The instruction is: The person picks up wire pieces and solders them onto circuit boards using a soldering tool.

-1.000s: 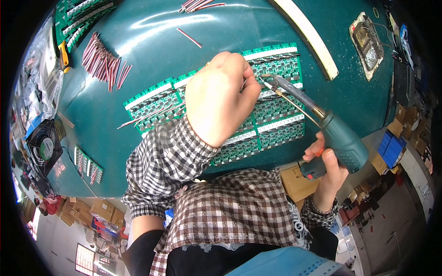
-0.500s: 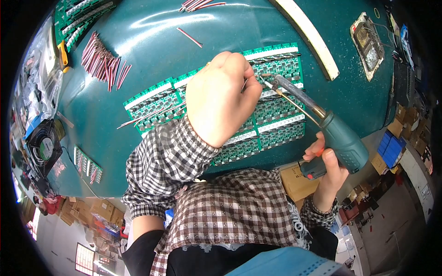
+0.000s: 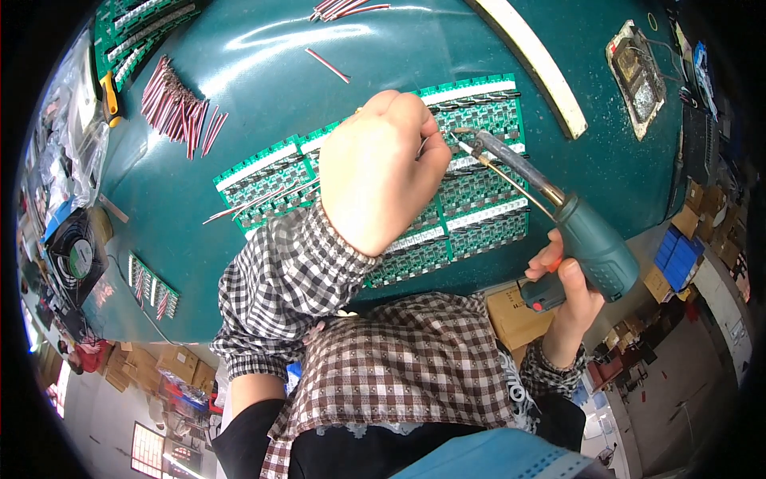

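My right hand (image 3: 573,291) grips a green soldering gun (image 3: 598,249) by its handle, fingers around the red trigger. The gun's long metal barrel and thin feed tube point up-left, and its tip is right at the upper part of a panel of green circuit boards (image 3: 487,203). Close beside that tip, my left hand (image 3: 383,172) is closed in a pinch over the panel, the back of the hand toward me. Thin red-and-white wires (image 3: 259,203) trail out to the left from under this hand. The pinched wire end is mostly hidden by the fingers.
A bundle of red-and-white wires (image 3: 171,104) lies left on the green table mat (image 3: 263,88), with a loose wire (image 3: 328,65) behind the panel. A curved white strip (image 3: 535,64) and a soldering-iron stand (image 3: 637,76) are at the right. A black fan (image 3: 77,254) stands far left.
My left hand has shifted very slightly left, its pinch still closed. The soldering gun stays in place with its tip at the panel.
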Demonstrator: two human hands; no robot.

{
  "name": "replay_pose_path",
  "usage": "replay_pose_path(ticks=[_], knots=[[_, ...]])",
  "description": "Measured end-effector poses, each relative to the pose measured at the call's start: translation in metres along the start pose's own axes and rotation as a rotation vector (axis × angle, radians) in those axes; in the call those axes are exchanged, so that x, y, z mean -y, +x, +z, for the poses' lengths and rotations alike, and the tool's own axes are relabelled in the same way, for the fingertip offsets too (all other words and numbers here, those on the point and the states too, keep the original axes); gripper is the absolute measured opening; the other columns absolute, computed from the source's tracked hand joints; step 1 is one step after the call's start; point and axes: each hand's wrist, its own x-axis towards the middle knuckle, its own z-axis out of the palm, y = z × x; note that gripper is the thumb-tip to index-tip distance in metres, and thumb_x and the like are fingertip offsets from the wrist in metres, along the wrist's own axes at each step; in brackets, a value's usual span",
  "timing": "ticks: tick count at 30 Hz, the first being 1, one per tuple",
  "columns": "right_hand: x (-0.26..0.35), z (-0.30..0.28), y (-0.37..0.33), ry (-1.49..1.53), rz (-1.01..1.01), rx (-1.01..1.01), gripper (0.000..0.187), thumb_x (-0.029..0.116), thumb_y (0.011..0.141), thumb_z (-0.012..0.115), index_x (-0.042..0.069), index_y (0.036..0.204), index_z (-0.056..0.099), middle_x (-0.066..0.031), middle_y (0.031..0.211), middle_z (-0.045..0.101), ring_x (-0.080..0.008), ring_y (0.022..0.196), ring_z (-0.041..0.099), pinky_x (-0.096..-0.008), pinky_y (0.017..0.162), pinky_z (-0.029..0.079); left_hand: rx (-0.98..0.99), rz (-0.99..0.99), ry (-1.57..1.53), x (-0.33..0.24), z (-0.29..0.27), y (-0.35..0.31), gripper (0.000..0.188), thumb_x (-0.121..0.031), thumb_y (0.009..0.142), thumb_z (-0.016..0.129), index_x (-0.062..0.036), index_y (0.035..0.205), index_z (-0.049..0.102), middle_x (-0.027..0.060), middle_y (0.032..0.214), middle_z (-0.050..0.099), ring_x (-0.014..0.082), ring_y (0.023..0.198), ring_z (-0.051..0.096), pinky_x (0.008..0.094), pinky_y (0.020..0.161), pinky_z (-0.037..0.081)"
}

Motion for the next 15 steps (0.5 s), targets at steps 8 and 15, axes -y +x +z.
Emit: replay_pose_path(ticks=[8,15], knots=[[0.0001,0.0015,0.0004,0.000,0.006,0.003,0.039,0.015,0.077,0.064,-0.010,0.106,0.054,-0.0139,0.078,0.061,-0.0191,0.066,0.062,-0.0295,0.058,0.055,0.020,-0.018,0.000,-0.0010,-0.0016,0.0018,0.008,-0.007,0.065,0.064,-0.0058,0.069,0.057,0.0058,0.061,0.050,0.0208,0.053,0.050,0.0311,0.050,0.042],[0.0012,0.0053,0.0014,-0.089,-0.018,-0.006,0.045,0.026,0.079,0.063,-0.011,0.102,0.054,-0.0102,0.073,0.058,-0.0175,0.062,0.060,-0.0272,0.052,0.054,0.028,-0.018,0.000,-0.0005,-0.0027,0.0026,0.008,-0.007,0.065,0.064,-0.0058,0.069,0.057,0.0061,0.060,0.049,0.0207,0.052,0.050,0.0311,0.050,0.042]])
